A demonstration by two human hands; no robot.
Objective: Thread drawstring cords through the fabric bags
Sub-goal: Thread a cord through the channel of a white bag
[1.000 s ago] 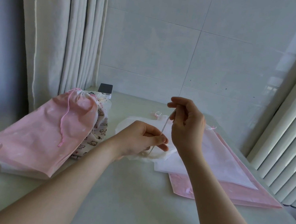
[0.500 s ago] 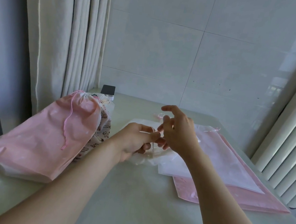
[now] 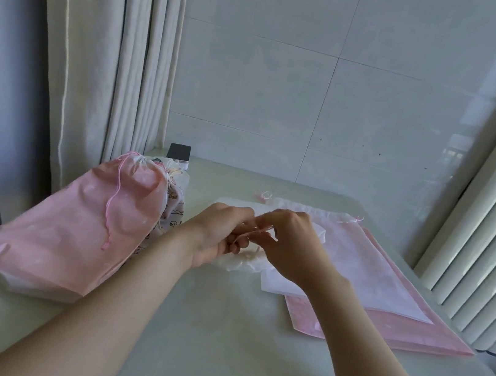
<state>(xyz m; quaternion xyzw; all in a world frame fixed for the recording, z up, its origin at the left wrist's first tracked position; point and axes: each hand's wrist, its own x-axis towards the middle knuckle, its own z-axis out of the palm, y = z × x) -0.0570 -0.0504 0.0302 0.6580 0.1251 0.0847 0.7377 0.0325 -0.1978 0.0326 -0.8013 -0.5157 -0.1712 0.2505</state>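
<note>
Two hands at frame centre: left hand (image 3: 217, 236) and right hand (image 3: 294, 246), fingers curled, pinching cord (image 3: 248, 235) over bag (image 3: 243, 262).

Both arms of the person are bare. The left forearm (image 3: 114, 296) enters the view from 7 o'clock and the right forearm (image 3: 356, 339) from 5 o'clock, each uncovered from the picture edge to the wrist. The left grip (image 3: 216, 238) and the right grip (image 3: 292, 246) are also bare; the fingernails show too small to describe.
</note>
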